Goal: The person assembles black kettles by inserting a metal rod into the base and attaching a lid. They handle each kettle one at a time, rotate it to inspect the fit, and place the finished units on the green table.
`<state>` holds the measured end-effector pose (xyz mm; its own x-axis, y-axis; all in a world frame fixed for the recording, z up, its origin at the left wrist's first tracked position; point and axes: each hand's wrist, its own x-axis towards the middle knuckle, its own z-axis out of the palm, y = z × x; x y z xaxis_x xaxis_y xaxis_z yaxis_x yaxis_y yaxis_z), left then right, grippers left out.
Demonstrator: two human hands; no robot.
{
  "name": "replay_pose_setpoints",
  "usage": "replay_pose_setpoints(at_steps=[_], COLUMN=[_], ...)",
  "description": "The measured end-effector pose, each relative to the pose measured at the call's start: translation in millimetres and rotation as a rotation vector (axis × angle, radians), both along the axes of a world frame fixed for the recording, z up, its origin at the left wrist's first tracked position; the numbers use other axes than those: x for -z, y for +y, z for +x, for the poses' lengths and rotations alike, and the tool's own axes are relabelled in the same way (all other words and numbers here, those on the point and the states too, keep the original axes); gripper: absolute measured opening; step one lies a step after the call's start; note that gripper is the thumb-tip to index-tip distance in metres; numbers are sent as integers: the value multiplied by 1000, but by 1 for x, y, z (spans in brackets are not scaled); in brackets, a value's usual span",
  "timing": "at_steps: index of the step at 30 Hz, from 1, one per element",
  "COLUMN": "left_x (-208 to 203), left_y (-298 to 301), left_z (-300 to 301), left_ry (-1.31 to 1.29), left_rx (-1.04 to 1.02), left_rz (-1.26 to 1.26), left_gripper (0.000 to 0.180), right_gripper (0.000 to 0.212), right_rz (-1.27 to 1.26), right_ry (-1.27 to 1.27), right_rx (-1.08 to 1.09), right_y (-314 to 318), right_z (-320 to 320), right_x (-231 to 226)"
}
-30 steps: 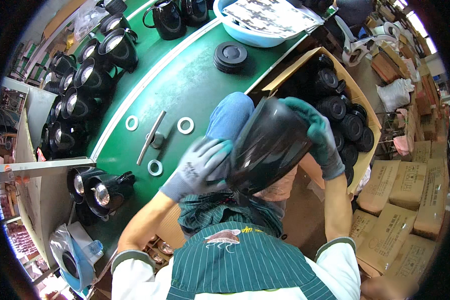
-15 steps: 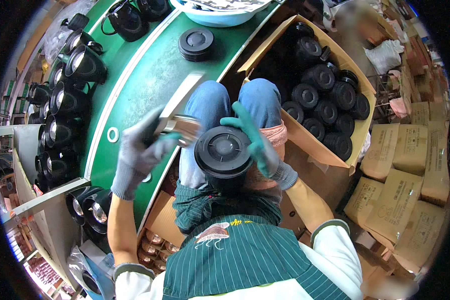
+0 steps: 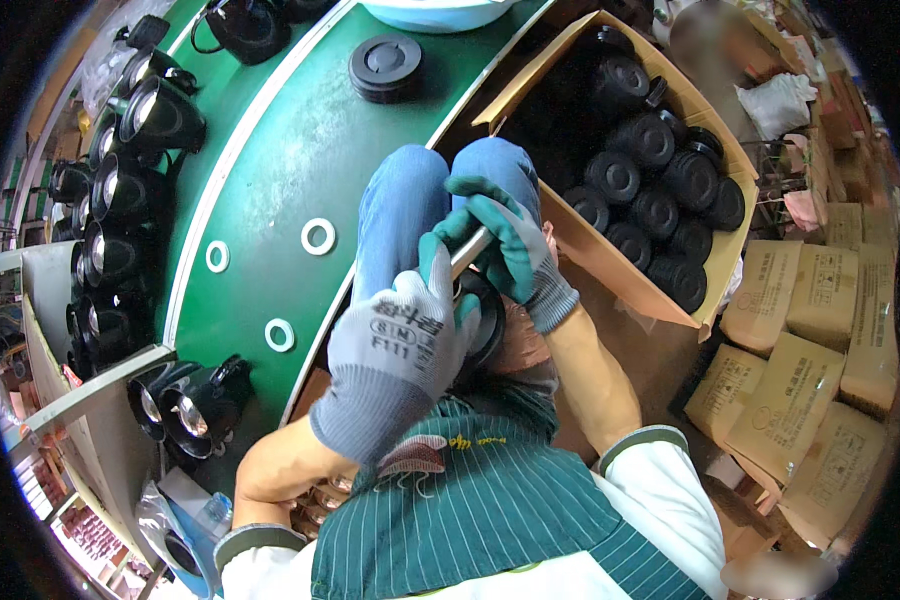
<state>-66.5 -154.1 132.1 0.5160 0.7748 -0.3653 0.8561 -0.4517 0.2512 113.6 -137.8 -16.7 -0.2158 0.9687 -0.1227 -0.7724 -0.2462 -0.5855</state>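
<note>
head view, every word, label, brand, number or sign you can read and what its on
I won't copy out wording, but here's where it stands.
Left glove: dark printed characters on the back, partly inside an oval; large enough to read.
Apron: yellow lettering beside an embroidered motif; too small to read surely.
Cartons: dark print and symbols; the finest lines are too small to read.

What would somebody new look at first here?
Probably the hands: gloved left hand and right hand meet on a metal bar in the middle. Next, maybe three pale rings on the green table, to the left. The cardboard box of round black pieces, to the right, stands out too.
</note>
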Motion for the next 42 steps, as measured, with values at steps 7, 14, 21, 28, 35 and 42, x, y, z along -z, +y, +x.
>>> replay_pose_setpoints(at_steps=[7, 14, 21, 28, 35, 42], left_x=[47, 83, 112, 109, 187, 232], left_y=[46, 101, 116, 135, 113, 55], left_z=[-55, -32, 62, 0, -172, -245], left_ry=[-506, -972, -1078, -901, -1294, -526], left_rx=[131, 188, 570, 341, -999, -985], left_rz=[-206, -456, -189, -233, -143, 498], left_gripper=[34, 47, 43, 35, 65, 39], right_gripper=[33, 43, 37, 51, 117, 80], right_rz=[247, 921, 1411, 1177, 446, 507], right_ry=[-86, -796, -1356, -1286, -1595, -1433], right_rx=[50, -285, -311, -106, -155, -129], right_y=[-68, -58, -52, -46, -99, -87], right_z=[-2, 7, -96, -67, -18, -18], right_x=[-15, -76, -105, -122, -67, -78])
